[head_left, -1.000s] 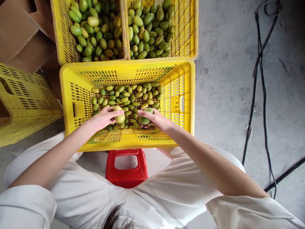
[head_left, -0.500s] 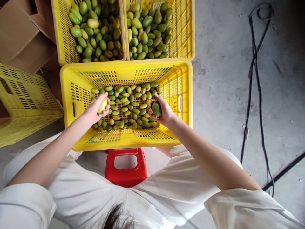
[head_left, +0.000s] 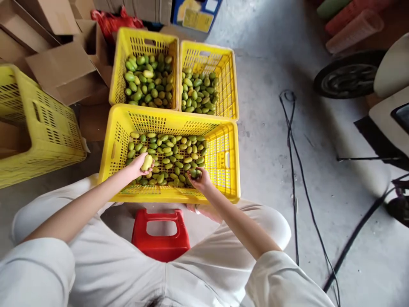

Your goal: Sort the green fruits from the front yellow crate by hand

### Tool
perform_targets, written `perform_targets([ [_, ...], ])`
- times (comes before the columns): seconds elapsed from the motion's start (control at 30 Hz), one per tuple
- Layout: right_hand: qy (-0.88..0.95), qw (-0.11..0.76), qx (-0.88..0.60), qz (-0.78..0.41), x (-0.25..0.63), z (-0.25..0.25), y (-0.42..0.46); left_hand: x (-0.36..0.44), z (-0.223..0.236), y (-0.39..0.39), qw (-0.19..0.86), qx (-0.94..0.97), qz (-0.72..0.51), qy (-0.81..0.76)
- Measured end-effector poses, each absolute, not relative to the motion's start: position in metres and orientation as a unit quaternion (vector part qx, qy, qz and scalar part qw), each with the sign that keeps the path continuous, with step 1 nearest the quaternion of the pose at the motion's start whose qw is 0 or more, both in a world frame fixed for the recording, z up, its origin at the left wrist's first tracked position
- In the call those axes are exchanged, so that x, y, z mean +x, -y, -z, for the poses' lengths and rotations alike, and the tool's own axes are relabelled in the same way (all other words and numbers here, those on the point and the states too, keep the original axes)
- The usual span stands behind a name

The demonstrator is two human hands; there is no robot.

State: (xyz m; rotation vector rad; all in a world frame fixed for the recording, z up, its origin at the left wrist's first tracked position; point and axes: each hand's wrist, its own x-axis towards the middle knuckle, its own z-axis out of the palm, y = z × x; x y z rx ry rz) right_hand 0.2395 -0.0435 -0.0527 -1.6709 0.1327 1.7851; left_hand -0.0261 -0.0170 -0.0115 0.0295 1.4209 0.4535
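Note:
My left hand [head_left: 138,167] is closed around a pale yellow mango [head_left: 147,162], over the left part of the front yellow crate [head_left: 169,198]. My right hand [head_left: 202,181], turned partly palm up near that crate's front wall, has its fingers curled round a dark green mango [head_left: 194,172]. Below both hands, small green and yellowish mangoes [head_left: 168,150] lie spread over the slotted crate floor. Part of them is hidden by my hands and forearms.
Behind stand two yellow crates, left [head_left: 175,72] and right [head_left: 235,85], holding more mangoes. Another yellow crate [head_left: 57,128] and cardboard boxes [head_left: 60,64] are at left. A red stool [head_left: 161,247] sits between my legs. Black cables [head_left: 292,170] and a wheeled vehicle [head_left: 348,74] are at right.
The view has tilted up and shows more floor, boxes and a vehicle. My right hand has come closer to the crate's front wall and turned more palm up. My left still holds the yellow mango.

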Motion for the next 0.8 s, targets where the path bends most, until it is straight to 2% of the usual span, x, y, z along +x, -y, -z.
perform_targets([
  [0.13,0.008,0.371,-0.639,-0.674,0.237,0.020,-0.031,-0.033,0.012,0.020,0.741,0.024,-0.236,-0.629],
  [0.27,0.154,0.460,-0.608,-0.628,0.245,-0.024,-0.118,-0.039,0.016,0.024,0.743,0.025,-0.242,-0.624],
  [0.4,0.245,0.476,-0.591,-0.604,0.249,-0.025,-0.116,-0.040,0.020,0.027,0.738,0.019,-0.236,-0.631],
  [0.43,0.265,0.462,-0.604,-0.593,0.248,-0.016,-0.095,-0.039,0.020,0.027,0.736,0.017,-0.234,-0.635],
  [0.5,0.418,0.285,-0.717,-0.480,0.243,0.008,-0.036,-0.038,0.022,0.028,0.730,0.009,-0.232,-0.643],
  [0.53,0.433,0.240,-0.738,-0.459,0.241,0.022,-0.003,-0.036,0.023,0.028,0.726,0.004,-0.230,-0.648],
  [0.67,0.451,0.157,-0.777,-0.410,0.236,0.062,0.105,-0.027,0.025,0.027,0.714,-0.026,-0.230,-0.661],
  [0.8,0.557,0.109,-0.756,-0.327,0.239,0.078,0.131,-0.019,0.027,0.011,0.700,-0.053,-0.266,-0.661],
])
